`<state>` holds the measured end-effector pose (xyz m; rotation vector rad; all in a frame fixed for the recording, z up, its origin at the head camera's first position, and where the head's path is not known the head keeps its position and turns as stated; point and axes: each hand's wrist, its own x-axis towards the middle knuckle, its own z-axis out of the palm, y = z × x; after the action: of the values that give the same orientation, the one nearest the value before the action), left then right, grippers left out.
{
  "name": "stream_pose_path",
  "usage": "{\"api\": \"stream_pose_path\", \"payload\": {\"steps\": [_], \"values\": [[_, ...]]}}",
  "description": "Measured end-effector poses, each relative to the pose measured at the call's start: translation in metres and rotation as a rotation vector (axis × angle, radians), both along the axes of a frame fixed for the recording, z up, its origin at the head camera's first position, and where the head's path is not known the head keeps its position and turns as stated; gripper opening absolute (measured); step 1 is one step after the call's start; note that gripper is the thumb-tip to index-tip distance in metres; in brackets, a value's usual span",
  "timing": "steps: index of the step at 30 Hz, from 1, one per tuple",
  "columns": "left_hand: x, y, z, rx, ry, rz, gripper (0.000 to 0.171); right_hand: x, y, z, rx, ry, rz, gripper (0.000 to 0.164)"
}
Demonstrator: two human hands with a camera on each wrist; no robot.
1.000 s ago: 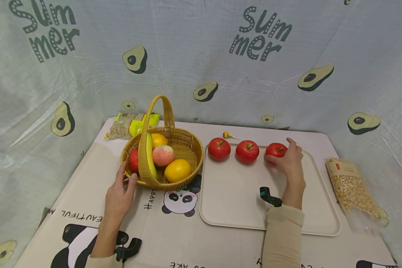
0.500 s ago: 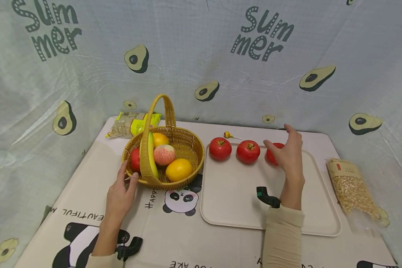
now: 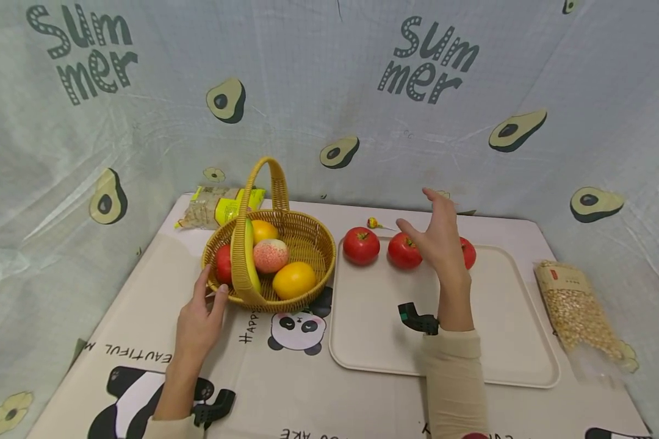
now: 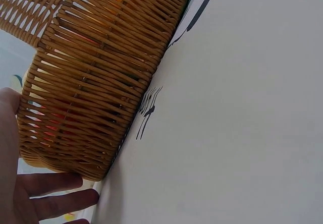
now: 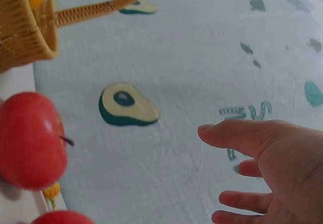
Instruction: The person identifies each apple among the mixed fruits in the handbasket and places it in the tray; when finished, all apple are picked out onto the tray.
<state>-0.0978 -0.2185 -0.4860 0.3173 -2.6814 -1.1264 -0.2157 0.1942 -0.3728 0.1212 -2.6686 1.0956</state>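
A yellow wicker basket [image 3: 313, 292] with a tall handle holds a banana [image 3: 248, 256], a peach [image 3: 271, 255], two orange-yellow fruits [image 3: 295, 280] and a red fruit [image 3: 223, 264]. My left hand [image 3: 200, 320] rests against its near left side, thumb and fingers spread along the weave [image 4: 91, 77]. Three red apples stand along the back of a beige tray [image 3: 384, 323]: a left one [image 3: 361, 246], a middle one [image 3: 403, 251] and a right one [image 3: 468, 253]. Above the last two hovers my right hand [image 3: 442, 238], fingers spread, holding nothing and partly hiding both.
A lollipop [image 3: 372, 223] lies behind the tray. A yellow-labelled bag [image 3: 214, 205] is behind the basket, and a bag of pale kernels [image 3: 576, 305] lies right of the tray. A patterned curtain [image 3: 285, 91] closes off the back. Something red [image 3: 475, 436] shows at the bottom edge.
My right hand has let go of the right apple, risen and moved left towards the middle apple. The left hand stays at the basket, and the apples remain on the tray.
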Motion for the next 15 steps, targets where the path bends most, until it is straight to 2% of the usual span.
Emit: {"api": "stream_pose_path", "payload": {"steps": [9,15], "values": [[0.000,-0.001,0.002,0.001,-0.006,-0.006,0.065,-0.008,-0.045,0.010,0.055,0.015,0.141,0.076],[0.000,-0.001,0.000,0.007,-0.004,-0.005,0.065,-0.011,-0.074,0.010,0.078,0.025,0.218,0.075]]}}
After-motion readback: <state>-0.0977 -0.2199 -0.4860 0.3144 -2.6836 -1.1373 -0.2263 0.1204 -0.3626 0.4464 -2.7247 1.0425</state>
